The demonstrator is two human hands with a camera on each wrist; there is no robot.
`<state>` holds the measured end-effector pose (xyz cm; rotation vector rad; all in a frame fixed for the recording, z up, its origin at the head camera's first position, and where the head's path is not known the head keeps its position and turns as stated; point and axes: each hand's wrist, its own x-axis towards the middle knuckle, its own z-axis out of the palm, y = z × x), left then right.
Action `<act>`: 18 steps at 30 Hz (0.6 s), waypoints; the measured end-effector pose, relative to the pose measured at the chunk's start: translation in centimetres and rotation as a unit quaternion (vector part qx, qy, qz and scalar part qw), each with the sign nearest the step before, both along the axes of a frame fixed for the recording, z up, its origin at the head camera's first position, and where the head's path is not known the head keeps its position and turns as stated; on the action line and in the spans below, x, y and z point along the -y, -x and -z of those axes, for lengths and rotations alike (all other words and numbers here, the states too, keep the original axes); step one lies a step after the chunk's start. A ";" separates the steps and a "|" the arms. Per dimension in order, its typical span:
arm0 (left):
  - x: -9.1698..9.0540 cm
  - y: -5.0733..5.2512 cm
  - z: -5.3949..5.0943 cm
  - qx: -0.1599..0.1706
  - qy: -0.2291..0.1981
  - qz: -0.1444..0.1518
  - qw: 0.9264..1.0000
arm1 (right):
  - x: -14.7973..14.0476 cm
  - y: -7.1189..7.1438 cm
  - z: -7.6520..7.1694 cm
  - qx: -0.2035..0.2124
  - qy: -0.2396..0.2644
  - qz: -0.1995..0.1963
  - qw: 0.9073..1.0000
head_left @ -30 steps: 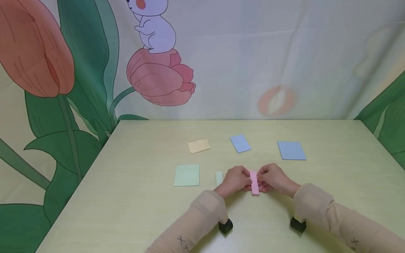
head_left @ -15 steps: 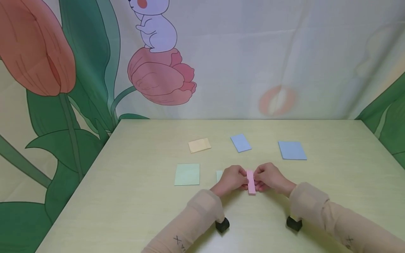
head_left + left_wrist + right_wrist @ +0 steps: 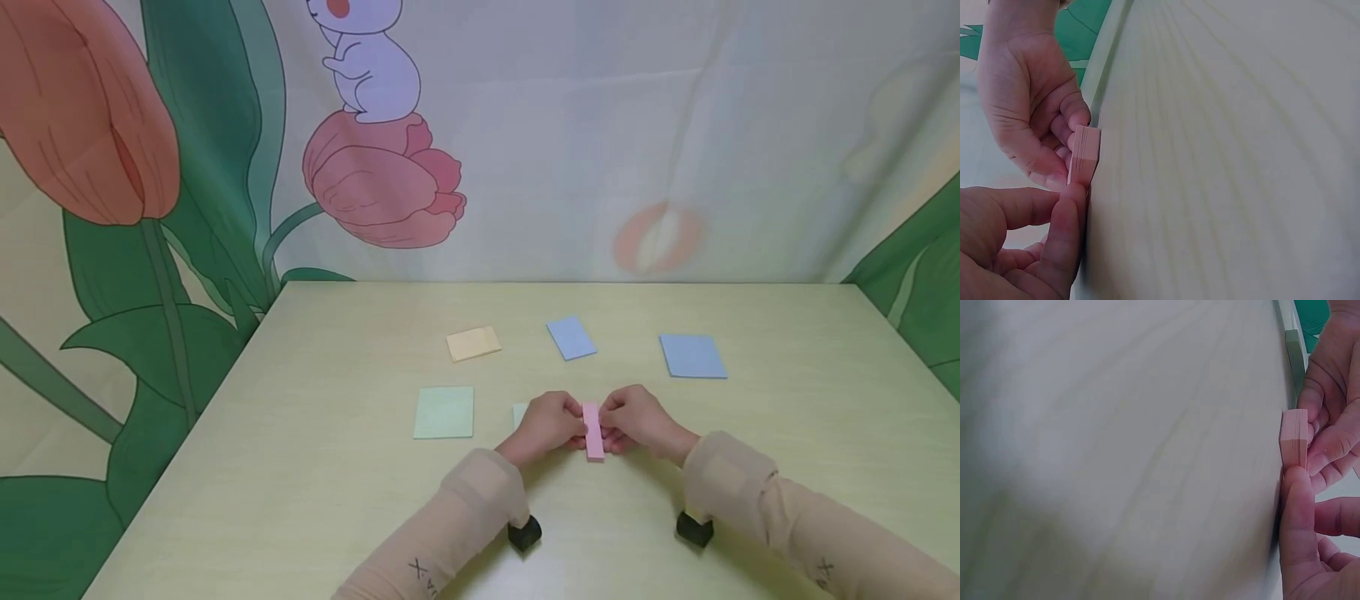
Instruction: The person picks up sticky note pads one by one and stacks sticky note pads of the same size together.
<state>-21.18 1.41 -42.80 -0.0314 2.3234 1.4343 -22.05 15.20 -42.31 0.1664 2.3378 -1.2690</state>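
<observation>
A narrow pink sticky note pad (image 3: 593,433) lies lengthwise between both hands on the table. Thin layers show along the edge of the pink pad (image 3: 1087,147) in the left wrist view. My left hand (image 3: 550,423) pinches its left side with thumb and fingers. From the other side my right hand (image 3: 643,423) pinches its right edge, the thumb of that right hand (image 3: 1300,531) lying against it in the right wrist view. Just left of my left hand is a pale green strip (image 3: 520,413), partly covered by that hand.
A square mint green pad (image 3: 444,412) lies to the left. Farther back are a pale orange pad (image 3: 473,344), a small blue pad (image 3: 572,338) and a larger blue pad (image 3: 693,357). A printed curtain (image 3: 540,167) hangs behind the table's far edge.
Both hands have shifted slightly left together with the pink sticky note pad, covering more of the pale green strip. The hold on the pad looks the same, and the other pads stay in place.
</observation>
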 end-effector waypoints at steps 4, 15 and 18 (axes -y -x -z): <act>0.0 0.1 0.0 0.004 -0.003 -0.002 1.000 | 0.0 0.0 -0.1 0.002 -0.004 -0.004 1.000; 1.1 -0.3 0.3 -0.008 -0.026 0.013 1.000 | -1.3 -0.4 -0.2 0.002 -0.052 -0.046 0.998; 1.7 -0.5 -0.2 -0.029 -0.038 0.023 0.999 | -1.3 -1.0 -0.6 -0.007 -0.098 -0.071 0.993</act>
